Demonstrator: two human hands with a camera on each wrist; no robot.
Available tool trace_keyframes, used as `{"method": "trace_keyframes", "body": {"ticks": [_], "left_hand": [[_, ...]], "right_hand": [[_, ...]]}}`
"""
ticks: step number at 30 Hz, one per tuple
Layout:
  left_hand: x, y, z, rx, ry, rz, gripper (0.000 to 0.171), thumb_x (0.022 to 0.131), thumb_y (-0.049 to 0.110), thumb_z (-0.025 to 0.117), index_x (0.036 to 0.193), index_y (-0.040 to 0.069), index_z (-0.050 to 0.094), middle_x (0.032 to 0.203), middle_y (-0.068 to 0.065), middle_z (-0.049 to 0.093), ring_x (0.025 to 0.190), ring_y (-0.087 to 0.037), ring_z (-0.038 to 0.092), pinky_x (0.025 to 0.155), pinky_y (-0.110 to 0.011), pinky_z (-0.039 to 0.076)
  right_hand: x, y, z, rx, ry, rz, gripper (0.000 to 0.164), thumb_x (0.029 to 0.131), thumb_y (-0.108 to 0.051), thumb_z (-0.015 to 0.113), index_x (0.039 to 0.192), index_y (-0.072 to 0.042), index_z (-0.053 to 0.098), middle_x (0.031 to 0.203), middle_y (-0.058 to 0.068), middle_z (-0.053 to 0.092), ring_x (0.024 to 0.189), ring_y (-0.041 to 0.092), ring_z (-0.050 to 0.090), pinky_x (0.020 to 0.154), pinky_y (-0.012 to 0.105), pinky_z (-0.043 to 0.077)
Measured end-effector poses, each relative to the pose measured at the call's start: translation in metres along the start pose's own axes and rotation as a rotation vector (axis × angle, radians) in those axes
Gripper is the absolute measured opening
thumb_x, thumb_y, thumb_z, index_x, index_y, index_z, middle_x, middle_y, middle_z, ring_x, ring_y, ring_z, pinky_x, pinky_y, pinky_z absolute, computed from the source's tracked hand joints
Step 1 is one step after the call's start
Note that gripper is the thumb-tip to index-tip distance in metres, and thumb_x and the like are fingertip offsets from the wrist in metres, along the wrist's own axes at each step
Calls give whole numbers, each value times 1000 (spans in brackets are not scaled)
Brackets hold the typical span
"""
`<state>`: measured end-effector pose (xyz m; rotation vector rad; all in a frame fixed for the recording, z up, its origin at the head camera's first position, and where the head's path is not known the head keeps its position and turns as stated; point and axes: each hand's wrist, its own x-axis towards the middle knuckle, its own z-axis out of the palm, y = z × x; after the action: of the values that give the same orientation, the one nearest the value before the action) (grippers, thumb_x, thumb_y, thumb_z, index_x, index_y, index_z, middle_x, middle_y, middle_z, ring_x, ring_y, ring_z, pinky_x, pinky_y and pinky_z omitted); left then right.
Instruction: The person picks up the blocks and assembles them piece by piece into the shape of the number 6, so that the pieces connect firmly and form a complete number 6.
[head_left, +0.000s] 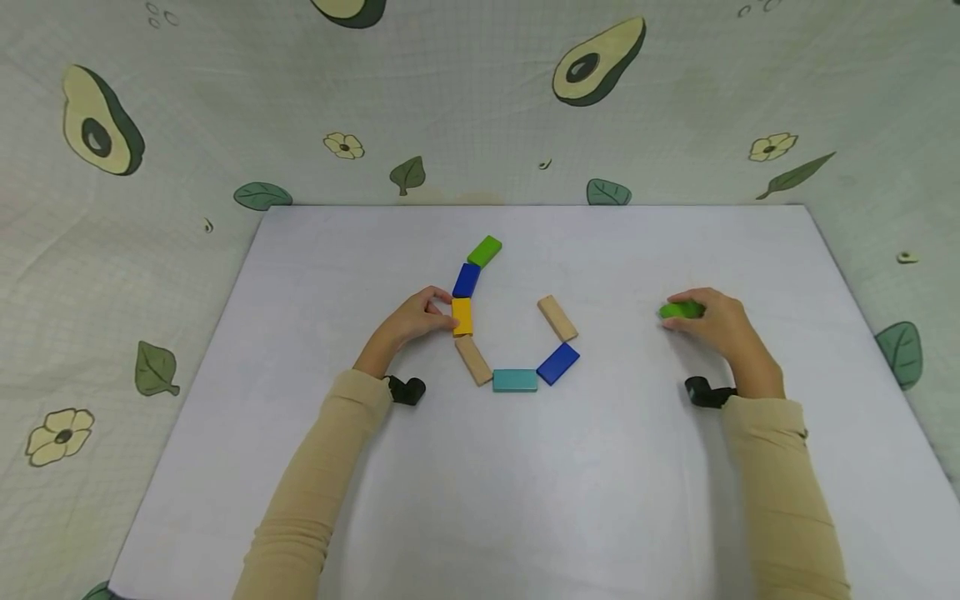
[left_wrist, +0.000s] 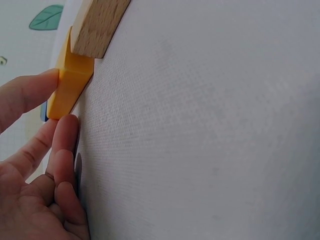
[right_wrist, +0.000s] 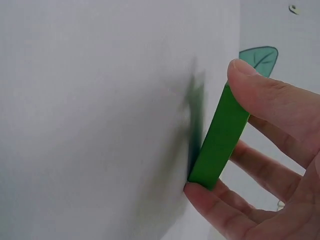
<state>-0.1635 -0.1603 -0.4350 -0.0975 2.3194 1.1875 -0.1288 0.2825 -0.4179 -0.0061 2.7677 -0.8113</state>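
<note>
My left hand (head_left: 415, 318) is at a yellow block (head_left: 463, 315), pinching it with thumb and fingertips at its left side. In the left wrist view the thumb presses the yellow block (left_wrist: 75, 82), while the other fingers curl beside its end. A wooden block (left_wrist: 100, 27) meets it there. To the right, my right hand (head_left: 723, 325) holds a green block (head_left: 679, 310) close over the white table. The right wrist view shows this green block (right_wrist: 217, 142) gripped by its ends between thumb and a fingertip, its shadow falling alongside.
The yellow block belongs to a curved row on the table (head_left: 600, 483): another green block (head_left: 485, 251), a blue one (head_left: 467, 280), a plain wooden one (head_left: 473, 360), a teal one (head_left: 515, 381), a second blue one (head_left: 558, 363) and a second wooden one (head_left: 558, 318). Patterned cloth (head_left: 480, 100) hangs behind.
</note>
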Motion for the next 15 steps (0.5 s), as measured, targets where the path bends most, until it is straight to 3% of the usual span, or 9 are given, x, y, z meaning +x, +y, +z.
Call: {"method": "trace_keyframes", "body": {"ticks": [7,15], "left_hand": [[0,1,0,4,1,-9,46,83,22,69,124,14,49,88,-6,47,83,-21,45,74,-29,34],[2,-1,0,6,-5,-12,47,83,23,69,124,14,49,87,-5,46,82,-21,44,73,-28,34]], "right_hand": [[-3,-9,7,69,19,8,55,88,-38,61,128,-2,50,139,30,35,122,47,36,94,60,32],[-6,-36,13,130,52,-31,56,89,-42,59,129,-4,49,137,26,40,117,45,42,90,57,38]]}}
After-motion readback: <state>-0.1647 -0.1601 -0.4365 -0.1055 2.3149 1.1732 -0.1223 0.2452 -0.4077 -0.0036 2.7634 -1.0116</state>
